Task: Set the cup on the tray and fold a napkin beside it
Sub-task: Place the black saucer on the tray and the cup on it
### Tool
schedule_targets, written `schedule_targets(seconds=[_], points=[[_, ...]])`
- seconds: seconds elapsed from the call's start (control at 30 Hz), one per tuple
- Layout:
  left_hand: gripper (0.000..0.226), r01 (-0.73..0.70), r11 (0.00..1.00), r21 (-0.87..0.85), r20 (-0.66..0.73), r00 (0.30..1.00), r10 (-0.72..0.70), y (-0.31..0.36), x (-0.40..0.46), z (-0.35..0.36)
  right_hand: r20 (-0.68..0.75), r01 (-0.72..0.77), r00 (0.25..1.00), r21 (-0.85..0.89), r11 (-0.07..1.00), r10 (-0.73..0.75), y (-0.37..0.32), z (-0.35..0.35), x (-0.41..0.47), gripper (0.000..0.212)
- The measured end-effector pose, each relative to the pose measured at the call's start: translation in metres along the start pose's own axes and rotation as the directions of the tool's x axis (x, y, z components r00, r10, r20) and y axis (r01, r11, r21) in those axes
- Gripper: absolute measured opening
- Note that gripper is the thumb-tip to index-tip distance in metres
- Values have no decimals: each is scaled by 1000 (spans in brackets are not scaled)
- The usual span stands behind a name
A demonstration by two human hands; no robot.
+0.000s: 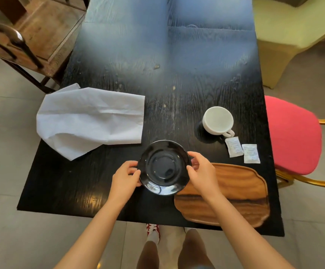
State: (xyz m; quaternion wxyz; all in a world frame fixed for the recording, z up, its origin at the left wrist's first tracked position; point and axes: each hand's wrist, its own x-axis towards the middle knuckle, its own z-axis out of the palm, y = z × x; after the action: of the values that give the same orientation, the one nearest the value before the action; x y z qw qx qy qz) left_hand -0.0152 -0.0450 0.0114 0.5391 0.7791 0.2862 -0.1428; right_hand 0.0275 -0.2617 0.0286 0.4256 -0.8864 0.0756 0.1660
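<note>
A glossy black saucer (163, 167) is held between both hands just above the table, overlapping the left end of the wooden tray (235, 195). My left hand (125, 178) grips its left rim and my right hand (201, 171) grips its right rim. The white cup (218, 120) stands upright on the table beyond the tray, handle toward me. A large white napkin (91, 119) lies unfolded and rumpled at the left, its corner hanging over the table edge.
Two white sachets (243, 150) lie between the cup and the tray. The black table (157, 55) stretches away ahead. A red-cushioned chair (293, 136) stands at the right, a wooden chair (21, 45) at the far left.
</note>
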Motion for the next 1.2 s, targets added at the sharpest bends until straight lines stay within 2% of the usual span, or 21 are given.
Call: schedule_targets(seconds=[0.13,0.27,0.53,0.8,1.2], points=[[24,-52,999,6,133,990,50,6,-25,33,-82,-83,992,103,991,92,35,-30,-31,37],[29,-47,998,51,226,973,34,4,-42,64,-119,-180,973,132,975,196,64,-47,-51,36],[33,-77,986,145,216,975,44,1,-53,89,-97,-278,950,165,946,296,95,-55,-63,36],[36,-84,975,208,174,984,48,0,-51,92,-72,-287,952,145,947,299,97,-52,-60,35],[37,-109,969,223,207,976,62,-3,-50,91,-47,-282,957,84,956,286,93,-56,-59,35]])
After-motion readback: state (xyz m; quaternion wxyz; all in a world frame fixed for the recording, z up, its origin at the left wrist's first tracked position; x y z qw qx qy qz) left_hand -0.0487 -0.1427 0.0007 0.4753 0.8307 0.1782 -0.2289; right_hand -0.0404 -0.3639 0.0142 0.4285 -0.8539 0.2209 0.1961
